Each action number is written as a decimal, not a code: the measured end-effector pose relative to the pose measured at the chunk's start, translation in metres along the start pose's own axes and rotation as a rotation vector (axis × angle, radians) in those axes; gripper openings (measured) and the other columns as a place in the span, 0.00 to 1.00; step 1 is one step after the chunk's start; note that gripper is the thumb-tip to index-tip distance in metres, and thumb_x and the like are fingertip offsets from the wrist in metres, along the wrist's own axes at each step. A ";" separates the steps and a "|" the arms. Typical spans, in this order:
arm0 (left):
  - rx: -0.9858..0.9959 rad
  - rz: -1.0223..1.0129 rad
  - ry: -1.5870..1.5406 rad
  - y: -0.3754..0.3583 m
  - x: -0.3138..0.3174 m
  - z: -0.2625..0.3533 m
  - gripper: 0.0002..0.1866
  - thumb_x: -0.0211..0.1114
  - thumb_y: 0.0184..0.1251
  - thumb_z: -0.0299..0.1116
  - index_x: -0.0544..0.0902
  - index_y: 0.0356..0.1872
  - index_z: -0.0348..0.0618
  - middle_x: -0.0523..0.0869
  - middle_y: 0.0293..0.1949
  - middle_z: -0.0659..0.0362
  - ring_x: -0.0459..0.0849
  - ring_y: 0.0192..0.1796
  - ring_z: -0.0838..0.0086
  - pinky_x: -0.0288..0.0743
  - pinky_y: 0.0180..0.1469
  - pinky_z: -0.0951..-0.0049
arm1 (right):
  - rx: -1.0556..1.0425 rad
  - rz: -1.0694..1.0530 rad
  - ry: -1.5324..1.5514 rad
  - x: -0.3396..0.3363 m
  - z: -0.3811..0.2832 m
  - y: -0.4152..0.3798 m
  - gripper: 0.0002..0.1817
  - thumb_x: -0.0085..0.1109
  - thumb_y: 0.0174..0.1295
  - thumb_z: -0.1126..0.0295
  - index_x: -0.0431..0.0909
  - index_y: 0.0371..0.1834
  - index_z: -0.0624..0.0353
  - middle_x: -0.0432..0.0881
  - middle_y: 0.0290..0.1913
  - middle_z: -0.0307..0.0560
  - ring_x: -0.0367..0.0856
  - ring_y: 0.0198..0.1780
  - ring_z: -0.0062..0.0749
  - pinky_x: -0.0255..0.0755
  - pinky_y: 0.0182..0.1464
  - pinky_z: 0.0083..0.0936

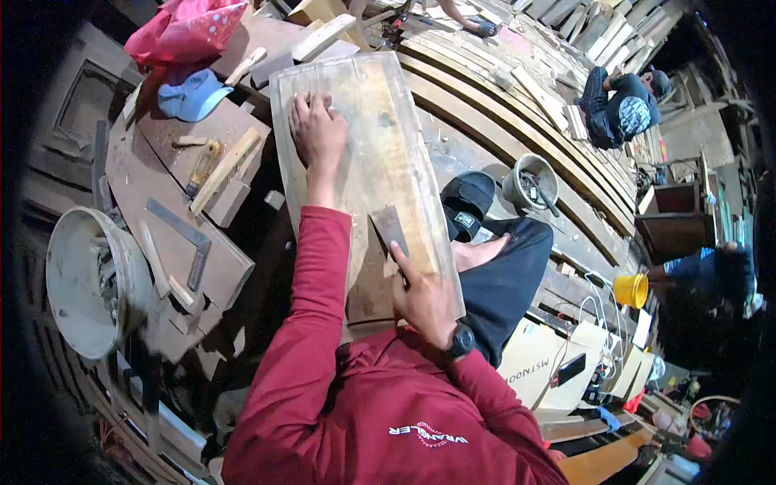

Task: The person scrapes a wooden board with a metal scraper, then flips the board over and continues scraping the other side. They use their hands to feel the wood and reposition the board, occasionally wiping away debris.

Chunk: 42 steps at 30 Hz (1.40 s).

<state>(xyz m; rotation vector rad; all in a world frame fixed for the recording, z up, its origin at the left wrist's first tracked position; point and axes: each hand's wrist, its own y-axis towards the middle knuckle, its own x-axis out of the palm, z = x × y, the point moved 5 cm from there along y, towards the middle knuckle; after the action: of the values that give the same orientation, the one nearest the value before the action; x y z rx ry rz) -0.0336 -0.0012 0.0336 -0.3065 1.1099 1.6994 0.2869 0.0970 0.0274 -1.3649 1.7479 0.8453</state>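
Observation:
A long wooden board lies lengthwise in front of me, reaching to my lap. Near its far left part my left hand rests on the surface with fingers spread, a little bent, holding nothing. My right hand is closed round a scraper, the index finger stretched along its flat, wide metal blade. The blade's wide end points away from me, over the middle of the board. My palm hides the scraper's handle. Pale, worn patches show on the board.
On the left are a metal square, a chisel, a blue cap and a large bucket. A smaller bucket stands to the right beside long planks. A person sits farther back; a phone lies on cardboard.

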 end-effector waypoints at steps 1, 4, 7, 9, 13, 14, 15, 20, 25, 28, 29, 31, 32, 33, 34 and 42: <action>0.009 -0.001 0.004 0.000 0.001 0.000 0.14 0.66 0.64 0.30 0.87 0.51 0.41 0.78 0.67 0.45 0.72 0.73 0.48 0.65 0.74 0.53 | -0.004 0.019 -0.012 0.000 -0.003 0.014 0.32 0.61 0.66 0.65 0.73 0.77 0.41 0.81 0.18 0.57 0.83 0.19 0.50 0.77 0.27 0.46; 0.018 -0.034 -0.003 0.003 0.003 -0.004 0.14 0.66 0.63 0.29 0.87 0.50 0.43 0.80 0.63 0.48 0.75 0.70 0.51 0.66 0.73 0.53 | -0.021 0.082 -0.037 -0.003 -0.008 0.050 0.30 0.60 0.67 0.64 0.75 0.75 0.41 0.81 0.18 0.57 0.83 0.19 0.50 0.77 0.26 0.46; 0.011 -0.044 0.013 0.003 0.007 -0.005 0.17 0.66 0.63 0.30 0.86 0.53 0.43 0.79 0.63 0.47 0.73 0.71 0.51 0.63 0.75 0.54 | 0.040 -0.016 -0.033 -0.013 -0.014 0.037 0.31 0.61 0.66 0.63 0.74 0.76 0.41 0.81 0.18 0.57 0.83 0.19 0.51 0.78 0.26 0.47; 0.017 -0.045 0.011 -0.002 0.005 -0.005 0.16 0.67 0.63 0.30 0.87 0.52 0.44 0.79 0.63 0.48 0.74 0.71 0.52 0.64 0.75 0.54 | 0.026 -0.011 -0.015 -0.005 -0.010 0.007 0.33 0.61 0.66 0.63 0.73 0.77 0.41 0.82 0.19 0.57 0.83 0.19 0.51 0.78 0.27 0.48; 0.025 0.000 0.018 -0.001 0.007 -0.004 0.15 0.67 0.63 0.29 0.86 0.51 0.44 0.79 0.62 0.48 0.74 0.70 0.51 0.66 0.73 0.54 | 0.034 -0.035 0.008 -0.006 -0.011 0.002 0.32 0.60 0.66 0.63 0.73 0.77 0.41 0.83 0.21 0.56 0.84 0.21 0.52 0.78 0.28 0.50; 0.008 -0.016 0.007 0.000 0.009 -0.005 0.15 0.67 0.63 0.29 0.87 0.52 0.43 0.79 0.64 0.48 0.73 0.71 0.51 0.64 0.75 0.53 | 0.030 -0.040 0.010 -0.006 -0.011 0.014 0.32 0.60 0.66 0.63 0.73 0.77 0.41 0.83 0.21 0.56 0.84 0.21 0.53 0.78 0.28 0.50; -0.008 -0.029 -0.003 0.002 0.008 -0.005 0.16 0.67 0.63 0.29 0.87 0.52 0.42 0.79 0.65 0.47 0.72 0.72 0.50 0.63 0.77 0.53 | 0.024 -0.044 0.013 -0.006 -0.011 0.027 0.32 0.59 0.66 0.64 0.73 0.76 0.41 0.84 0.21 0.56 0.84 0.22 0.53 0.78 0.29 0.50; -0.011 -0.070 -0.004 0.002 0.002 -0.001 0.15 0.66 0.62 0.29 0.87 0.50 0.42 0.79 0.64 0.46 0.72 0.72 0.50 0.63 0.77 0.54 | 0.066 0.008 0.040 -0.007 -0.012 0.048 0.31 0.59 0.66 0.64 0.75 0.76 0.39 0.82 0.20 0.60 0.84 0.22 0.55 0.79 0.31 0.50; 0.005 -0.023 -0.029 -0.003 0.005 -0.004 0.14 0.66 0.62 0.28 0.87 0.49 0.43 0.79 0.63 0.46 0.73 0.71 0.50 0.64 0.75 0.53 | 0.069 -0.049 0.033 -0.001 -0.009 0.009 0.33 0.61 0.65 0.63 0.73 0.77 0.37 0.82 0.20 0.60 0.85 0.22 0.54 0.79 0.31 0.50; 0.002 -0.028 -0.015 0.001 0.004 -0.002 0.14 0.67 0.62 0.29 0.87 0.49 0.43 0.79 0.63 0.47 0.73 0.72 0.50 0.64 0.75 0.52 | 0.066 -0.008 0.025 0.003 -0.012 0.036 0.33 0.61 0.65 0.63 0.73 0.77 0.37 0.82 0.20 0.61 0.85 0.22 0.56 0.79 0.31 0.51; 0.003 -0.034 -0.016 0.001 0.003 -0.001 0.14 0.67 0.62 0.29 0.87 0.49 0.43 0.79 0.63 0.47 0.73 0.72 0.50 0.63 0.75 0.52 | 0.065 0.005 0.028 0.005 -0.010 0.050 0.33 0.60 0.65 0.63 0.73 0.77 0.37 0.82 0.20 0.61 0.85 0.23 0.57 0.79 0.31 0.52; 0.003 -0.051 -0.017 0.001 0.002 -0.001 0.14 0.67 0.62 0.29 0.87 0.49 0.43 0.78 0.63 0.47 0.72 0.72 0.50 0.63 0.76 0.52 | 0.065 0.027 0.037 0.005 -0.010 0.071 0.33 0.60 0.66 0.64 0.74 0.77 0.37 0.82 0.21 0.63 0.84 0.23 0.58 0.79 0.32 0.52; 0.016 -0.045 -0.010 0.001 0.002 -0.002 0.14 0.67 0.62 0.29 0.87 0.49 0.43 0.78 0.63 0.48 0.73 0.72 0.50 0.63 0.76 0.53 | 0.062 0.043 0.008 0.001 -0.012 0.070 0.32 0.59 0.66 0.65 0.74 0.77 0.38 0.82 0.21 0.64 0.84 0.23 0.60 0.79 0.32 0.52; 0.024 -0.026 -0.004 0.002 0.002 -0.002 0.14 0.67 0.62 0.29 0.87 0.48 0.43 0.79 0.63 0.48 0.73 0.71 0.51 0.63 0.75 0.53 | 0.069 0.009 0.022 -0.004 -0.015 0.064 0.32 0.59 0.66 0.65 0.74 0.77 0.39 0.82 0.21 0.64 0.84 0.23 0.59 0.79 0.32 0.52; 0.029 -0.012 0.002 0.003 0.003 -0.002 0.14 0.67 0.61 0.29 0.87 0.48 0.43 0.79 0.62 0.49 0.73 0.71 0.52 0.63 0.75 0.53 | 0.081 -0.030 0.035 -0.009 -0.018 0.053 0.32 0.60 0.65 0.65 0.74 0.77 0.39 0.82 0.22 0.64 0.84 0.23 0.59 0.79 0.32 0.52; -0.008 -0.047 -0.010 0.003 0.003 0.001 0.14 0.67 0.62 0.30 0.87 0.50 0.44 0.79 0.61 0.48 0.74 0.70 0.51 0.65 0.74 0.54 | 0.038 -0.006 0.061 0.010 -0.019 0.044 0.32 0.60 0.66 0.65 0.73 0.76 0.44 0.83 0.21 0.59 0.84 0.23 0.54 0.78 0.31 0.51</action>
<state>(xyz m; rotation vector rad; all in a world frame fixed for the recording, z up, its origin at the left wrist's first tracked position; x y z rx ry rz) -0.0372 0.0012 0.0339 -0.3267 1.0811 1.6626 0.2391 0.0851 0.0305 -1.3840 1.7963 0.7707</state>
